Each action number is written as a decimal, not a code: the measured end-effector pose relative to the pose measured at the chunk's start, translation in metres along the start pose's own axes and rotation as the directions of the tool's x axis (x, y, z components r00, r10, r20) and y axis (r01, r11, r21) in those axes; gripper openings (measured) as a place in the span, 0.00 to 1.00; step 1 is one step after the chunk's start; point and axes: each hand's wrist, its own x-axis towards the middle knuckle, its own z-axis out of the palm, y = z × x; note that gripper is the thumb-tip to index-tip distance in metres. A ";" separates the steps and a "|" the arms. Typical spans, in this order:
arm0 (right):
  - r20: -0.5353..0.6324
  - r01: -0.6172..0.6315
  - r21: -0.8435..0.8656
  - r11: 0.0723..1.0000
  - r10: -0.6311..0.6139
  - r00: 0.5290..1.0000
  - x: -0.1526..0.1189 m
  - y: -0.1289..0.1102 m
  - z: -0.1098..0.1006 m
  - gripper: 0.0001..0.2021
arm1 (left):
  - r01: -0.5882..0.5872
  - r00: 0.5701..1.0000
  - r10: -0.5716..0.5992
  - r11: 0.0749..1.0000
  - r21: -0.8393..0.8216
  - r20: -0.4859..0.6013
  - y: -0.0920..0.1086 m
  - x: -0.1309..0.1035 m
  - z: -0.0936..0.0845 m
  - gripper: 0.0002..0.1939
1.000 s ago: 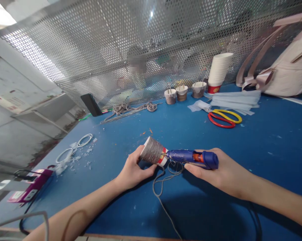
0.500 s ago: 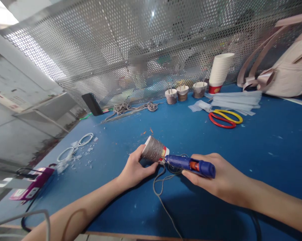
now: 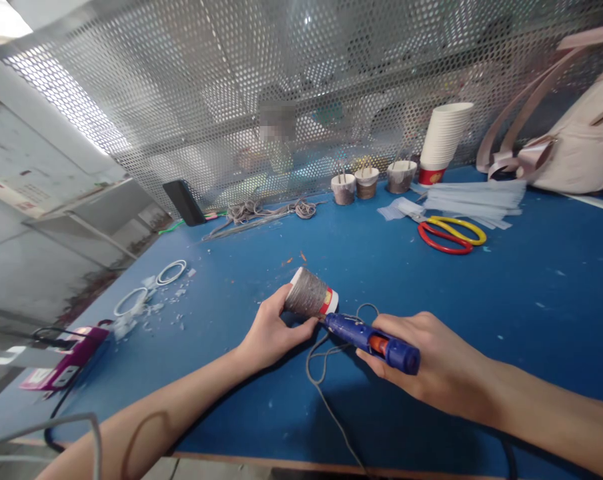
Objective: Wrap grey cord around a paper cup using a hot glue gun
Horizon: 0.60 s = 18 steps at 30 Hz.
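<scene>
My left hand (image 3: 276,332) grips a paper cup (image 3: 307,293) lying tilted, its rim end toward my fingers. Grey cord is wound around most of the cup, and a red and white band shows near its base. In my right hand (image 3: 421,360) is a blue hot glue gun (image 3: 364,337) with an orange part inside. The gun's nozzle points left and sits at the cup's lower side, near my left thumb; whether it touches cannot be seen. Loose grey cord (image 3: 324,393) trails from beneath the cup to the table's front edge.
Red and yellow scissors (image 3: 451,235) lie by translucent strips (image 3: 474,200). Behind stand several small wrapped cups (image 3: 343,190) and a stack of paper cups (image 3: 444,137). Cord bundles (image 3: 246,212), a phone (image 3: 184,202), white rings (image 3: 171,273) and a purple power strip (image 3: 69,360) are leftward.
My right hand has shifted the glue gun slightly left and down, its rear end tipping lower. The nozzle moved from the red band toward the cup's underside. My left hand still holds the cup.
</scene>
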 end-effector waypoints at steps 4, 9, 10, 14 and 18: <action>-0.061 -0.043 0.063 0.997 0.047 0.997 0.003 0.000 -0.004 0.12 | -0.041 0.999 0.041 0.999 -0.025 0.006 -0.002 0.001 -0.002 0.15; -0.007 -0.255 0.280 0.925 0.268 0.963 0.009 0.002 -0.015 0.15 | -0.073 0.997 0.075 0.997 -0.030 0.037 -0.003 0.000 -0.004 0.15; 0.020 -0.293 0.322 0.901 0.302 0.953 0.010 0.003 -0.018 0.16 | -0.082 0.995 0.083 0.996 -0.029 0.045 -0.004 0.000 -0.005 0.15; 0.077 -0.338 0.413 0.846 0.337 0.938 0.013 0.005 -0.024 0.17 | -0.103 0.992 0.104 0.995 -0.014 0.065 -0.006 -0.001 -0.006 0.14; 0.071 -0.334 0.424 0.842 0.337 0.939 0.012 0.003 -0.023 0.17 | -0.105 0.991 0.106 0.994 -0.014 0.078 -0.008 -0.003 -0.007 0.15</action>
